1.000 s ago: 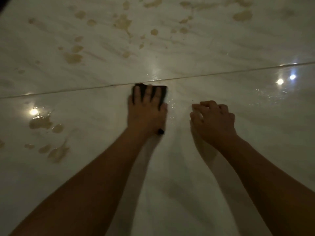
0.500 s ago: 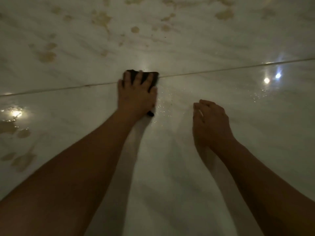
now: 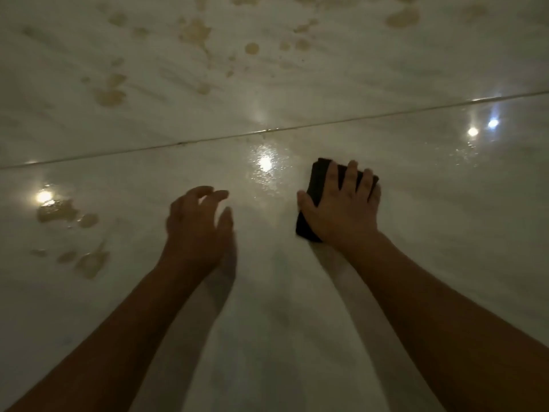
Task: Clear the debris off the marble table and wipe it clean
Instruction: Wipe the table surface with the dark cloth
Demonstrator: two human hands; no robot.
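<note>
One dark cloth (image 3: 319, 179) lies on the counter (image 3: 445, 218), near side of the single seam (image 3: 386, 114), pressed under the right hand (image 3: 341, 215), fingers straight. Left hand (image 3: 194, 227) hangs loosely curled, empty. Numerous brown stains (image 3: 194, 31).

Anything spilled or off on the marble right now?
Yes: brownish puddles sit left of the empty left hand, and more brown blotches cover the marble table beyond the seam. The right hand presses a dark cloth flat, away from all of them.
</note>
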